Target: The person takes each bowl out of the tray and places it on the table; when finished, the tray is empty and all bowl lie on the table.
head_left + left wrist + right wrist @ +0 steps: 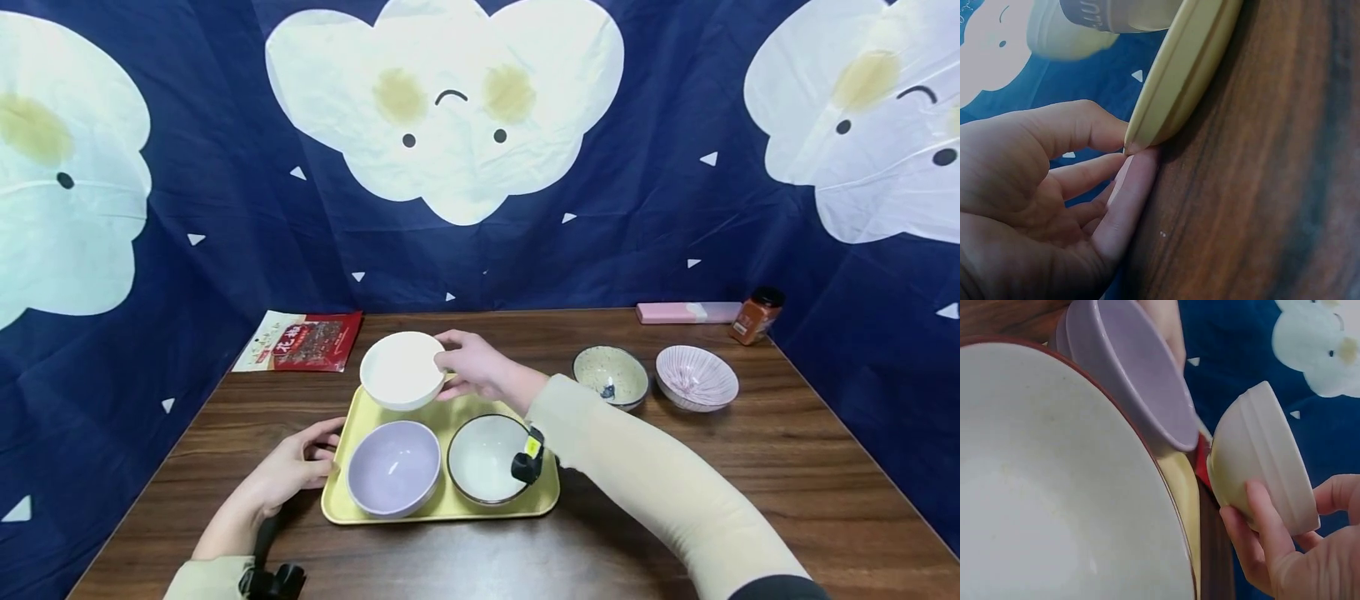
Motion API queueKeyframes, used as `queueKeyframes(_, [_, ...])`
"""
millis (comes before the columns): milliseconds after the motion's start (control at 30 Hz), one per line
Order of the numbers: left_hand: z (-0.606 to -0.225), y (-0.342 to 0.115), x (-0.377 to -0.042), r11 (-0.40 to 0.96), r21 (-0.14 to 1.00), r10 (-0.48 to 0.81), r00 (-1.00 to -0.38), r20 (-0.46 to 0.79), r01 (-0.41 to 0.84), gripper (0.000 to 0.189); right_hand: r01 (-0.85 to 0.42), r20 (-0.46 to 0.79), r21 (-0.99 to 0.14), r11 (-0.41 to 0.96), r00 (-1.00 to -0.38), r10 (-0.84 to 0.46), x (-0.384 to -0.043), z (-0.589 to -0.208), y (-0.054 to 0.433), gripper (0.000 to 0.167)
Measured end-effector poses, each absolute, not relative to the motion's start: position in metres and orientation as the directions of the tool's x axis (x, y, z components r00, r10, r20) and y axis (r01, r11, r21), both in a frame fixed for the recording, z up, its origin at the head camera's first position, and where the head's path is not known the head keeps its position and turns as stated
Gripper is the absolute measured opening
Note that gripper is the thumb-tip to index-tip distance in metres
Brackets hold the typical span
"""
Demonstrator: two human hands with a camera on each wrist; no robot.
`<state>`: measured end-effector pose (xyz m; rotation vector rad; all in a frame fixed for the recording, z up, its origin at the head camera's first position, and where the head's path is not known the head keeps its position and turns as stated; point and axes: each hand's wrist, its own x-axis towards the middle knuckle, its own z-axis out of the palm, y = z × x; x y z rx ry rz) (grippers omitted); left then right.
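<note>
A rectangular pale-yellow tray [465, 407] with a raised rim lies on the dark-brown wood-grain table [600, 533]. At its left side, the person's left hand [296, 462] pinches the rim, thumb and fingertips drawn close together on it. Over the tray's far left corner, the right hand [476, 367] holds a round, glossy white bowl [401, 371] by its right side; the thumb and fingers are curled about the wall, set apart only by the bowl, which tilts.

On the tray's near left stands a deep, glossy lavender bowl [393, 468]; on its near right, just beside, a round grey-white bowl [486, 458] with a brown rim.

Right of the tray stand a speckled beige bowl [611, 375] with a dark rim and, farther right, a pink-and-white striped bowl [696, 377]. Beyond these, still right of the tray, lie a flat pink box [678, 312] and a tilted black-lidded jar [756, 317] of orange-red contents. Beyond the tray's far left is a red-and-white packet [303, 342].
</note>
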<state>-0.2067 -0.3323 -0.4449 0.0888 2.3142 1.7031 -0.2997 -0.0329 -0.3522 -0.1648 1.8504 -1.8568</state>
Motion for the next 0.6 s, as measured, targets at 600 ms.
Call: queueKeyframes(600, [-0.444, -0.332, -0.207, 0.316, 0.941, 0.202, -0.96, -0.193, -0.123, 0.077, 0.16, -0.151, -0.987, 0.009, -0.906, -0.394, -0.272, -0.336, 0.093, 0.065])
